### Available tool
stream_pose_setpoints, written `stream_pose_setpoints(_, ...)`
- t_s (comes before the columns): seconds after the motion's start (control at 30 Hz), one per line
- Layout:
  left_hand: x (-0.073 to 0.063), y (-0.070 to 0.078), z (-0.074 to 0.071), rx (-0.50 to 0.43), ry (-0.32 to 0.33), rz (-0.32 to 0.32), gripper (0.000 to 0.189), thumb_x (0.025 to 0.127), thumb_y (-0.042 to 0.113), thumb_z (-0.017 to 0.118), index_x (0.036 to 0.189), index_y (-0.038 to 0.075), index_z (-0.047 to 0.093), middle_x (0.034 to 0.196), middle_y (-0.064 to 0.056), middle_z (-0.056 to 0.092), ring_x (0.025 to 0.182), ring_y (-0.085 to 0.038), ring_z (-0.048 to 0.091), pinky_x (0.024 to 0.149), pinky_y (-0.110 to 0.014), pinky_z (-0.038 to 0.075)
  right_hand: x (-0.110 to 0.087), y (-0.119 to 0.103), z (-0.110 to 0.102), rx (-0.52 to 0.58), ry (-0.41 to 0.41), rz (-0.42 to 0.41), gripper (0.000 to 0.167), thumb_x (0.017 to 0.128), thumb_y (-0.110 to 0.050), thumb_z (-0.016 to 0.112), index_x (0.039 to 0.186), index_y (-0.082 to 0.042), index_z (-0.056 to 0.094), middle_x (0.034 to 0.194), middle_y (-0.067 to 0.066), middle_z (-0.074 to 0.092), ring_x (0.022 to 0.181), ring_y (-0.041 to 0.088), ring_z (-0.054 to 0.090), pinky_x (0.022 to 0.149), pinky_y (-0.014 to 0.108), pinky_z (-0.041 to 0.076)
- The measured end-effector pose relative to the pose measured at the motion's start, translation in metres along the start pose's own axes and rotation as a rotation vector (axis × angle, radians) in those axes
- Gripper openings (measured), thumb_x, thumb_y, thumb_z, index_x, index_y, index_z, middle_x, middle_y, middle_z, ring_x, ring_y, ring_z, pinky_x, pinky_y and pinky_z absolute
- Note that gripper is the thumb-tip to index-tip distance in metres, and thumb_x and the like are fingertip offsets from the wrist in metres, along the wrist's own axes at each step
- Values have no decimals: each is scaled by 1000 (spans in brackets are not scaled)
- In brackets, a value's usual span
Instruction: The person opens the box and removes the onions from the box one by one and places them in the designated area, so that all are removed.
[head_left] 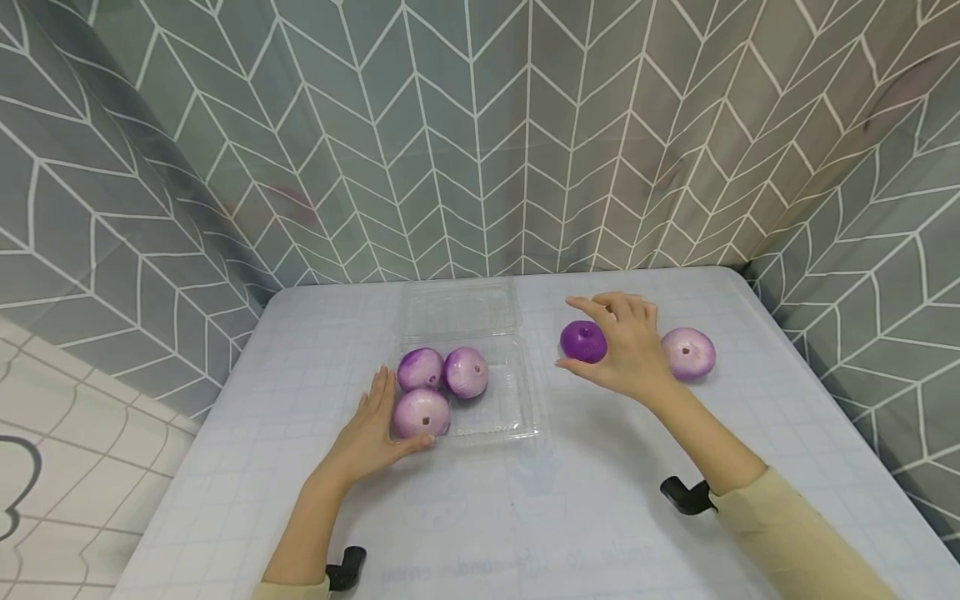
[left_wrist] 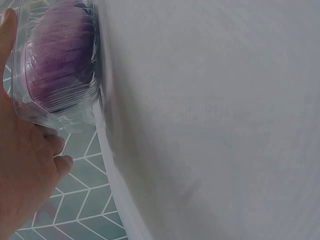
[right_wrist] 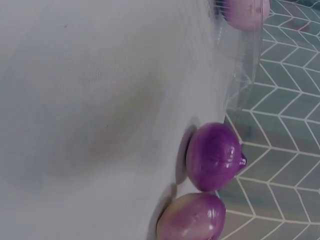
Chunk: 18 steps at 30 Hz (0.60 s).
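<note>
A clear plastic clamshell box (head_left: 510,400) lies with its lid (head_left: 459,310) folded back on the table. Three pale purple onions sit in its left half: a back one (head_left: 420,369), one beside it (head_left: 467,372) and a front one (head_left: 422,413). My left hand (head_left: 367,437) rests along the box's left wall, fingers straight, thumb at the front edge. To the right, my right hand (head_left: 626,346) spreads thumb and fingers around a dark purple onion (head_left: 582,342) standing on the table, without gripping it. Another pale onion (head_left: 688,353) lies just right of that hand.
The table (head_left: 480,517) has a white cover. A patterned grey curtain (head_left: 495,150) hangs behind and at both sides. Black wrist mounts (head_left: 686,496) stick out near both sleeves.
</note>
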<state>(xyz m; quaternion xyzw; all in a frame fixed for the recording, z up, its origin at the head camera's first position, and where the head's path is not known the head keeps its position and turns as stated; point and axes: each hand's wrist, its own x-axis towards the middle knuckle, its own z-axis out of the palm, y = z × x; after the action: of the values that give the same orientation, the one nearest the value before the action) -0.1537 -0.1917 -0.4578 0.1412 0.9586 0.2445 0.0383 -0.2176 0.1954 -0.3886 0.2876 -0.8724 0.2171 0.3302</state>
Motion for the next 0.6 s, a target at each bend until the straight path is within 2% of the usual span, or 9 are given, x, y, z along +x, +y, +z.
stream_pose_setpoints(0.17,0,0,-1,4,4,2,124,76,69,65,151,-6,1,159,-21,-4,146,-35,0,116,-52,8,4,-8,10,37,9,-33,81,62,-57,79,130,-20,55,111,14,52,101,37,44,79,53,30)
stream_pose_setpoints(0.4,0,0,0,1,10,7,123,76,69,65,151,-6,2,159,-22,-3,146,-35,0,116,-52,8,9,-22,21,65,-37,-33,81,59,-50,85,130,-21,57,111,12,52,103,36,43,81,52,31)
stream_pose_setpoints(0.6,0,0,-1,-4,10,6,123,76,68,65,151,-5,1,159,-21,-4,146,-34,-1,116,-52,7,12,-32,31,75,-54,-51,81,59,-51,85,129,-22,56,110,10,52,101,32,45,80,50,31)
